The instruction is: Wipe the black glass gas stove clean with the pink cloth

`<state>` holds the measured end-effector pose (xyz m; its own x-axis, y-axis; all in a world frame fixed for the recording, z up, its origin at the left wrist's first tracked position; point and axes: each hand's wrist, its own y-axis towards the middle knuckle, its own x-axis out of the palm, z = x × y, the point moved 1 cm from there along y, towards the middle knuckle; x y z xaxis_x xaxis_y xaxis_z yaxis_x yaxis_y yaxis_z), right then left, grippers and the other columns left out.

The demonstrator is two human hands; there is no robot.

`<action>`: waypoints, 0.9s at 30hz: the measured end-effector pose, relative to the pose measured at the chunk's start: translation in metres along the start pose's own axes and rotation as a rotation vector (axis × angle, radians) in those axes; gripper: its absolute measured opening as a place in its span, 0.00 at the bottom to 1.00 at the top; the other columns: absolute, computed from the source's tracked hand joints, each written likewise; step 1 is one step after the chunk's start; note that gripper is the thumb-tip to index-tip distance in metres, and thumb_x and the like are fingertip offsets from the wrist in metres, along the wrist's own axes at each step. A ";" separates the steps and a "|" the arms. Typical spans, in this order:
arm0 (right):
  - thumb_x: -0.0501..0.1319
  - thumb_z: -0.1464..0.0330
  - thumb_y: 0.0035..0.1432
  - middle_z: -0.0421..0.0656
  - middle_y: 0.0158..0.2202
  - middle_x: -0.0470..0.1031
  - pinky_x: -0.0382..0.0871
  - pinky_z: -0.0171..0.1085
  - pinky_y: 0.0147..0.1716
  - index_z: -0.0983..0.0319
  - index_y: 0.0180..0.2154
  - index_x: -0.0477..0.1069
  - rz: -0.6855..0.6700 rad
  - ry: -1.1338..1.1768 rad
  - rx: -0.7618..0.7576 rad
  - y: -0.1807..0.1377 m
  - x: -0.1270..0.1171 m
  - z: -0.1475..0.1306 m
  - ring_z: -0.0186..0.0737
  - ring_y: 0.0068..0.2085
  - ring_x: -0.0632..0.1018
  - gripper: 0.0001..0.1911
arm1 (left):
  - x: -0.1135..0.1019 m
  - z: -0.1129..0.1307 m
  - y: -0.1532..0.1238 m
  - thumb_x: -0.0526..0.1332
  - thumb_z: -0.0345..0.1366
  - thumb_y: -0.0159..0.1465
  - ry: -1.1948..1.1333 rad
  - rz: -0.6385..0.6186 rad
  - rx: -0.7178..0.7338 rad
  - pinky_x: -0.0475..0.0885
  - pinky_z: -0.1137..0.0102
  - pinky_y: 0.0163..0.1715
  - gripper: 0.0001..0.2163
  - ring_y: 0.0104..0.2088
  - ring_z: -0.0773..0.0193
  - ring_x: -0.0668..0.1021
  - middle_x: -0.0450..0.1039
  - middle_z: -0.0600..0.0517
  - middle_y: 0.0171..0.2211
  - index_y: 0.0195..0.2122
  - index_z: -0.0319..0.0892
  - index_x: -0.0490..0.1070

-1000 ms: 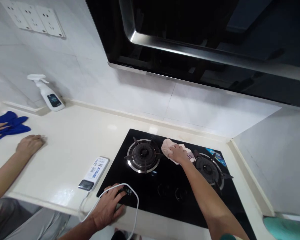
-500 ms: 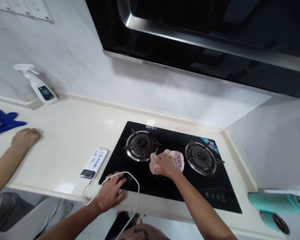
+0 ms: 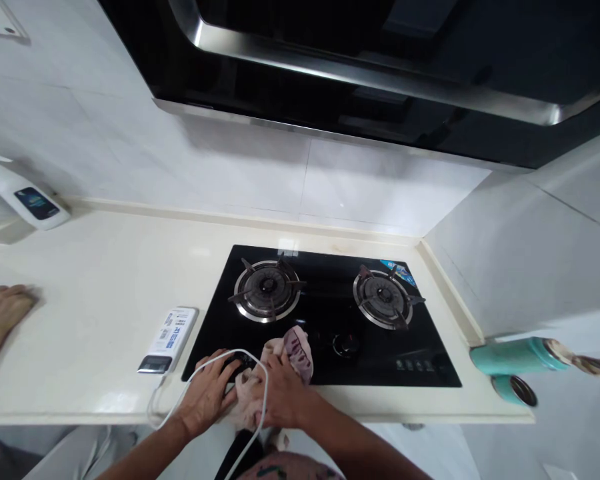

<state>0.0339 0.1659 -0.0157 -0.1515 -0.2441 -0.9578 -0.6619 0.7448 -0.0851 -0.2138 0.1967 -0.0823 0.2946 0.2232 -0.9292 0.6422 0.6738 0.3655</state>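
Shiny pale wall tiles (image 3: 240,173) with faint veining sit behind the cooktop (image 3: 385,373), and a glossy black range hood (image 3: 300,87) with metal trim hangs above it. Tabletop (image 3: 105,267) around it is smooth cream stuff with a raised lip along the wall. Cooktop's black glass, with a steel-ringed left burner (image 3: 267,287) and a matching right burner (image 3: 383,295), both with dark prongs.

As for the hands: right hand (image 3: 283,392) is grasping a soft, crumpled pink cloth (image 3: 299,353), bunched at the cooktop's front edge, left of its middle. Left hand (image 3: 205,395) just lies at the front left corner, fingers spread, gripping nothing. White cable (image 3: 267,393) loops over it from a flat white box-shaped device (image 3: 169,339) left of the cooktop.

Compared with a second ago, the cloth's come forward from between the burners, the left hand's basically unmoved, and the blue cloth is out of view.
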 end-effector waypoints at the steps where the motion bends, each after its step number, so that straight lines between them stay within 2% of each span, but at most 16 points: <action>1: 0.67 0.45 0.60 0.54 0.57 0.74 0.62 0.64 0.64 0.61 0.52 0.78 0.018 0.021 0.035 -0.003 0.002 -0.004 0.62 0.58 0.70 0.30 | -0.001 0.000 0.001 0.62 0.41 0.66 -0.016 -0.004 -0.007 0.71 0.55 0.56 0.18 0.58 0.47 0.77 0.78 0.44 0.56 0.57 0.48 0.76; 4: 0.68 0.50 0.61 0.53 0.56 0.74 0.67 0.59 0.60 0.60 0.56 0.76 0.050 0.100 0.193 -0.015 0.002 -0.004 0.59 0.55 0.72 0.29 | -0.003 0.002 0.003 0.61 0.43 0.68 -0.053 -0.004 -0.032 0.71 0.54 0.57 0.18 0.58 0.47 0.77 0.78 0.44 0.56 0.57 0.48 0.76; 7: 0.69 0.54 0.60 0.54 0.59 0.73 0.68 0.56 0.60 0.58 0.64 0.71 0.087 0.157 0.366 -0.035 0.002 0.001 0.59 0.58 0.72 0.34 | -0.005 0.004 0.005 0.61 0.45 0.69 -0.045 0.032 -0.025 0.72 0.53 0.55 0.16 0.58 0.47 0.77 0.79 0.43 0.55 0.56 0.47 0.76; 9: 0.69 0.56 0.60 0.54 0.60 0.73 0.67 0.55 0.61 0.57 0.65 0.71 0.086 0.192 0.488 -0.056 0.005 0.003 0.58 0.60 0.72 0.33 | -0.005 0.004 0.006 0.60 0.44 0.70 -0.035 0.055 -0.009 0.72 0.53 0.55 0.16 0.58 0.46 0.77 0.78 0.43 0.56 0.55 0.46 0.75; 13: 0.61 0.60 0.64 0.54 0.56 0.79 0.69 0.52 0.59 0.59 0.53 0.79 0.041 0.282 0.851 -0.119 0.015 0.008 0.56 0.57 0.78 0.19 | -0.003 0.003 0.005 0.61 0.44 0.70 -0.027 0.079 0.013 0.73 0.52 0.54 0.15 0.57 0.45 0.78 0.78 0.42 0.55 0.54 0.45 0.75; 16: 0.54 0.58 0.68 0.53 0.53 0.82 0.71 0.47 0.57 0.60 0.53 0.80 0.072 0.463 1.017 -0.178 0.018 0.024 0.53 0.54 0.81 0.22 | 0.001 0.001 0.003 0.61 0.44 0.70 -0.035 0.078 0.003 0.73 0.53 0.55 0.15 0.57 0.45 0.78 0.78 0.42 0.55 0.55 0.46 0.76; 18: 0.52 0.54 0.68 0.52 0.53 0.83 0.71 0.43 0.58 0.61 0.54 0.80 0.156 0.584 1.088 -0.215 0.013 0.043 0.51 0.55 0.81 0.26 | 0.004 0.000 0.002 0.62 0.45 0.69 -0.040 0.080 -0.004 0.73 0.53 0.55 0.16 0.57 0.45 0.78 0.78 0.42 0.55 0.55 0.46 0.76; 20: 0.51 0.49 0.67 0.53 0.51 0.83 0.73 0.43 0.56 0.62 0.51 0.80 0.268 0.588 1.205 -0.243 0.001 0.066 0.53 0.55 0.82 0.30 | 0.006 -0.001 0.001 0.62 0.45 0.69 -0.037 0.080 -0.009 0.73 0.53 0.55 0.16 0.57 0.45 0.79 0.78 0.42 0.55 0.54 0.47 0.77; 22: 0.50 0.45 0.67 0.52 0.49 0.84 0.74 0.44 0.53 0.60 0.51 0.79 0.399 0.537 1.237 -0.255 -0.016 0.089 0.53 0.51 0.82 0.31 | 0.008 -0.002 0.001 0.61 0.45 0.69 -0.029 0.074 -0.015 0.73 0.54 0.55 0.15 0.57 0.46 0.79 0.79 0.43 0.55 0.54 0.47 0.77; 24: 0.48 0.46 0.69 0.49 0.51 0.83 0.74 0.44 0.52 0.56 0.54 0.77 0.492 0.476 1.172 -0.250 -0.034 0.108 0.51 0.50 0.82 0.30 | 0.009 -0.003 0.001 0.61 0.44 0.69 -0.022 0.065 -0.016 0.74 0.54 0.55 0.15 0.57 0.46 0.79 0.79 0.43 0.55 0.54 0.48 0.77; 25: 0.48 0.48 0.71 0.48 0.53 0.81 0.73 0.44 0.53 0.54 0.56 0.77 0.497 0.421 1.151 -0.243 -0.042 0.117 0.50 0.51 0.81 0.28 | 0.008 -0.003 0.002 0.61 0.44 0.69 -0.018 0.067 -0.013 0.74 0.54 0.54 0.15 0.56 0.46 0.79 0.79 0.43 0.56 0.54 0.48 0.77; 27: 0.50 0.52 0.72 0.48 0.58 0.78 0.71 0.49 0.56 0.51 0.60 0.75 0.397 0.245 1.170 -0.224 -0.051 0.129 0.52 0.57 0.77 0.25 | 0.007 -0.003 0.002 0.61 0.45 0.69 -0.012 0.080 -0.004 0.74 0.53 0.54 0.15 0.56 0.46 0.79 0.79 0.43 0.56 0.54 0.48 0.77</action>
<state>0.2846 0.0918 0.0171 -0.4055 0.1069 -0.9078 0.4869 0.8658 -0.1156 -0.2124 0.2022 -0.0883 0.3530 0.2677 -0.8965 0.6133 0.6574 0.4378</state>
